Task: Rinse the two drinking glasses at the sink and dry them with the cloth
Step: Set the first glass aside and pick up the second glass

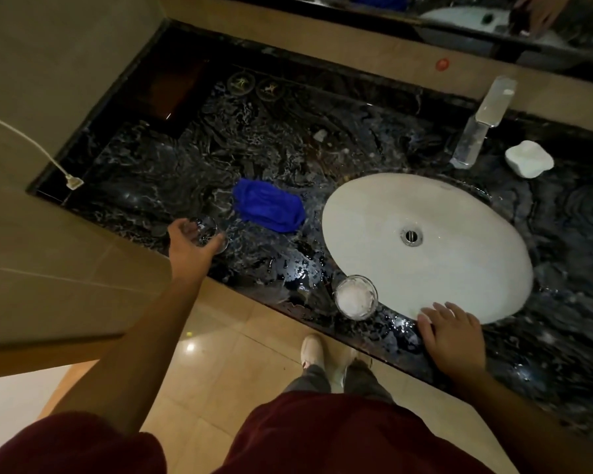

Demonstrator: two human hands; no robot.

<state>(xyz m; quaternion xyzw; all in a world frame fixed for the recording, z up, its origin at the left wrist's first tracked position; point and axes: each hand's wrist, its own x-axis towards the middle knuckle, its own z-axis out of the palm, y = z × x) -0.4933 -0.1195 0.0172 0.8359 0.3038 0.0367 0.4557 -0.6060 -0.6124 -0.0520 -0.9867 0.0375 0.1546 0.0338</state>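
Left hand [189,246] curled round a clear drinking glass [204,232] at the near left of the black marble counter [172,165]; thumb on one side, fingers [218,241] wrapping the other, so closed on it, though whether the glass is lifted or resting on the stone cannot be told. Right hand [451,331] lies flat, palm down, fingers spread and holding nothing, on the counter edge with fingertips [439,307] touching the near rim of the white oval basin [425,200]. Second glass [356,296] stands upright just left of those fingertips, beside the basin rim, free of both hands; its inside looks whitish, contents unclear. Blue cloth [269,208] bunched on the counter just beyond the left fingers, between the held glass and the basin. Chrome tap [481,123] well beyond the right hand, at the far side of the basin; no water seen running. White soap dish [529,159] to its right. Counter near the second glass is wet. Judgement: task stage uncertain; cloth unheld, so drying looks undone, and rinsing cannot be confirmed for either glass.
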